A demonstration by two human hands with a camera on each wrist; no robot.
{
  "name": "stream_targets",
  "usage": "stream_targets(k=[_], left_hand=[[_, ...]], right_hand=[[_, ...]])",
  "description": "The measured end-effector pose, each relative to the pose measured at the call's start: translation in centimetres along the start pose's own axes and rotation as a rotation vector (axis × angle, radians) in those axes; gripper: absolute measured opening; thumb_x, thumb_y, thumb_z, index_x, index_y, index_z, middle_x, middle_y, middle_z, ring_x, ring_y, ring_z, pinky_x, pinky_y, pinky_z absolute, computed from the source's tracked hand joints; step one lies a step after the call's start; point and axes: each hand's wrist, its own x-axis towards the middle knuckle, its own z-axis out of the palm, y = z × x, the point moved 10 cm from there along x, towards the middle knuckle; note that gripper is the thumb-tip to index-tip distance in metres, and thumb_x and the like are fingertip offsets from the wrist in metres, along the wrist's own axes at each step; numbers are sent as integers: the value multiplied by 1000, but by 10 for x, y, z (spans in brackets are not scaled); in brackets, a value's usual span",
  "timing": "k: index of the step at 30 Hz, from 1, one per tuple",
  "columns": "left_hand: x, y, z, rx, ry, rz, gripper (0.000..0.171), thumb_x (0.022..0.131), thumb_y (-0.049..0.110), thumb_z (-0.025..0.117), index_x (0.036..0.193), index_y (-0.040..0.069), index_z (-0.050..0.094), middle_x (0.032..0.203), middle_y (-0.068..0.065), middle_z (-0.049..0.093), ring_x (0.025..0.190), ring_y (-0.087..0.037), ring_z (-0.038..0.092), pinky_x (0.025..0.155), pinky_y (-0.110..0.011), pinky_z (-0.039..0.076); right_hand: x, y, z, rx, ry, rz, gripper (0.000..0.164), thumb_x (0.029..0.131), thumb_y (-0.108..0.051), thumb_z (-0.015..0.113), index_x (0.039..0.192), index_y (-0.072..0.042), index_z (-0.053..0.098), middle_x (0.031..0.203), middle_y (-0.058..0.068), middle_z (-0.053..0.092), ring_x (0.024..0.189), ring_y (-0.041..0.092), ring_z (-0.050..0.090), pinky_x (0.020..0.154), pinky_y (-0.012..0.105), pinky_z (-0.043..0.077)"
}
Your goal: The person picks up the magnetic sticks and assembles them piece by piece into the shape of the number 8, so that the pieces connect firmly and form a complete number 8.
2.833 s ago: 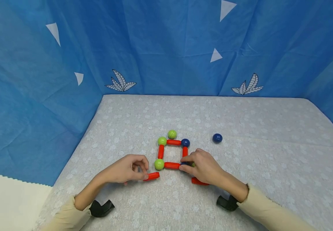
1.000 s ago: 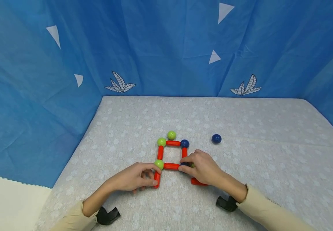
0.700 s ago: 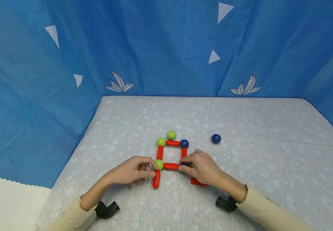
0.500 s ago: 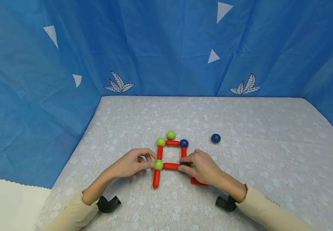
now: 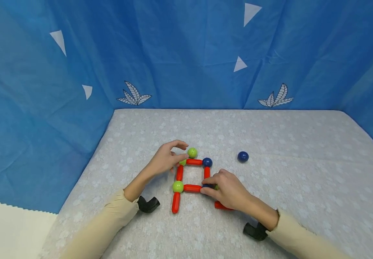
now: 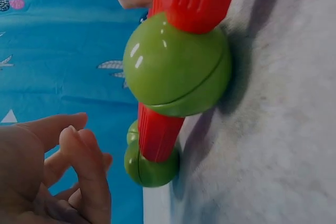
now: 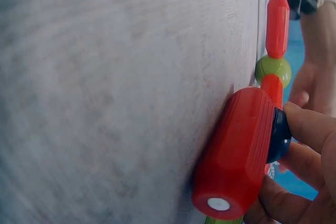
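Note:
On the cloth lies a square of red magnetic rods with green and blue balls at its corners. My right hand (image 5: 228, 192) pinches the blue ball (image 7: 280, 136) at the near right corner between thumb and fingers. My left hand (image 5: 166, 158) is over the far left corner, partly covering its green ball (image 5: 182, 162). Its thumb and index finger are spread near a loose green ball (image 5: 192, 153), holding nothing. From the near left green ball (image 5: 178, 186), one rod (image 5: 176, 203) sticks out toward me. A blue ball (image 5: 207, 162) forms the far right corner.
Another red rod (image 5: 222, 205) lies beside my right hand, partly hidden under it. A green ball (image 5: 217, 187) peeks out by the right fingers. Farther right sits a loose blue ball (image 5: 242, 157). A blue curtain (image 5: 186, 54) hangs behind the table.
My left hand brought a red rod to the near left green ball, turned it toward me and let it go. It then moved away to the far left corner. My right hand stays put.

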Motion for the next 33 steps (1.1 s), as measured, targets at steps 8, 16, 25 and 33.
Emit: stream_targets(k=[8, 16, 25, 33], left_hand=[[21, -6, 19, 144, -88, -89, 45, 99, 21, 64, 142, 17, 53, 137, -13, 53, 40, -18, 48, 45, -40, 53], [28, -8, 25, 293, -129, -159, 39, 98, 21, 66, 135, 14, 58, 134, -14, 56, 45, -19, 57, 47, -34, 54], [30, -12, 20, 316, -90, -161, 34, 96, 22, 67, 128, 11, 59, 126, -16, 60, 46, -19, 59, 46, -31, 53], [27, -19, 14, 235, -48, -139, 34, 95, 26, 69, 126, 12, 63, 123, -15, 61, 44, -19, 57, 45, -31, 52]], right_hand=[[-2, 0, 0, 2, 4, -1, 25, 91, -33, 73, 104, -12, 78, 90, -5, 74, 75, 8, 49, 64, 25, 43], [-2, 2, 0, -8, -2, 19, 25, 91, -33, 73, 104, -13, 78, 89, -7, 73, 75, 8, 49, 64, 24, 43], [0, 1, -1, -5, 4, 5, 25, 91, -34, 73, 104, -12, 78, 88, -6, 73, 75, 8, 48, 64, 25, 43], [1, 2, 2, -7, 0, 6, 25, 91, -34, 73, 104, -13, 78, 88, -7, 73, 75, 8, 48, 64, 25, 43]])
